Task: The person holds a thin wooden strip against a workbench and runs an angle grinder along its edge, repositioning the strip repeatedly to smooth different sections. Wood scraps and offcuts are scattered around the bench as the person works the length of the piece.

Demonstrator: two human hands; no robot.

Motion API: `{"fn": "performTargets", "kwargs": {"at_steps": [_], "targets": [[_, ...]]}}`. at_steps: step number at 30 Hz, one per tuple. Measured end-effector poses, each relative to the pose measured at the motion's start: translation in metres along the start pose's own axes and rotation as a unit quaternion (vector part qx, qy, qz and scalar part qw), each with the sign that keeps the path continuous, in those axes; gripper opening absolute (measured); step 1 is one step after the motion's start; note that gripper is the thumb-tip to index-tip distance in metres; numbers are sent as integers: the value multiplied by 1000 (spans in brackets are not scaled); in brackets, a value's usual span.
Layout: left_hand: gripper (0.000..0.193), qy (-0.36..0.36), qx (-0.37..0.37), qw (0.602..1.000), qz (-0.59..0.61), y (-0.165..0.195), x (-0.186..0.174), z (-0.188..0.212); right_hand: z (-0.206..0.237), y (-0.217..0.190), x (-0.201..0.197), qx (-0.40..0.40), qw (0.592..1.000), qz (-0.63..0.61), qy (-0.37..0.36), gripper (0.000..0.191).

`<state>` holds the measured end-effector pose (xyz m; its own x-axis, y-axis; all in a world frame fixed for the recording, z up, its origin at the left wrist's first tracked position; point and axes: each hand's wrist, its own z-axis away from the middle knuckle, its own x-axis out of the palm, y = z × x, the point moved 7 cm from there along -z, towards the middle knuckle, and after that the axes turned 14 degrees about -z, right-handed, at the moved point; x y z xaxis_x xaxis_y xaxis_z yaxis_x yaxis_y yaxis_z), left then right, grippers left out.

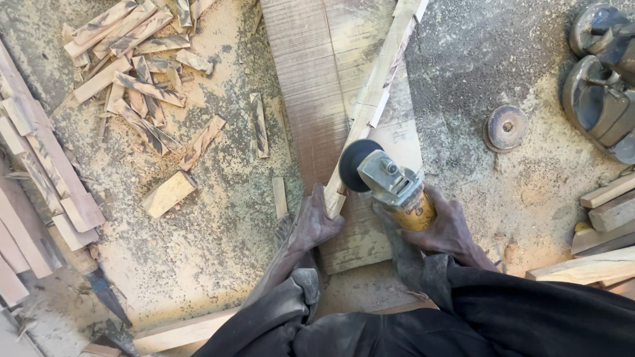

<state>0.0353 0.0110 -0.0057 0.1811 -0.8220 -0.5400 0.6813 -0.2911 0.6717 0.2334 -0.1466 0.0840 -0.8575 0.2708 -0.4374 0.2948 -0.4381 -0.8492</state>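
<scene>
From the head camera, looking straight down, the ground (218,218) is thick with pale sawdust. At far left lies a heap of short striped wood offcuts (135,66), with one loose block (169,193) nearer and a stack of longer slats (33,192) along the left edge. At far right sit two grey metal tool bodies (598,92), and a spare round grinding disc (507,127) lies flat on the dust between them and the work. More cut wood pieces (605,225) are piled at near right.

In the middle a wide board (317,86) runs away from the person, and a long thin wooden strip (374,99) rests diagonally on it, its near end at the left hand (316,221). That hand is closed around the strip's near end, pressing it to the board. The right hand (444,228) is wrapped tight around the yellow body of an angle grinder (390,185), just right of the strip. The grinder's dark disc (356,165) touches the strip's edge just beyond the left hand's fingers. A small dark marking shows on the yellow casing, too small to make out. Dark sleeves (503,304) fill the near edge.
</scene>
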Motion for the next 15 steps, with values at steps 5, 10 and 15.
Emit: {"fn": "performTargets", "kwargs": {"at_steps": [5, 10, 15], "targets": [[54, 0, 8, 1000, 20, 1, -3, -2, -5, 15, 2, 84, 996, 5, -2, 93], [50, -27, -31, 999, 10, -3, 1, -1, -1, 10, -2, 41, 999, 2, 13, 95], [50, -36, -38, 998, 19, -8, 7, -1, 3, 15, -9, 117, 992, 5, 44, 84]]}}
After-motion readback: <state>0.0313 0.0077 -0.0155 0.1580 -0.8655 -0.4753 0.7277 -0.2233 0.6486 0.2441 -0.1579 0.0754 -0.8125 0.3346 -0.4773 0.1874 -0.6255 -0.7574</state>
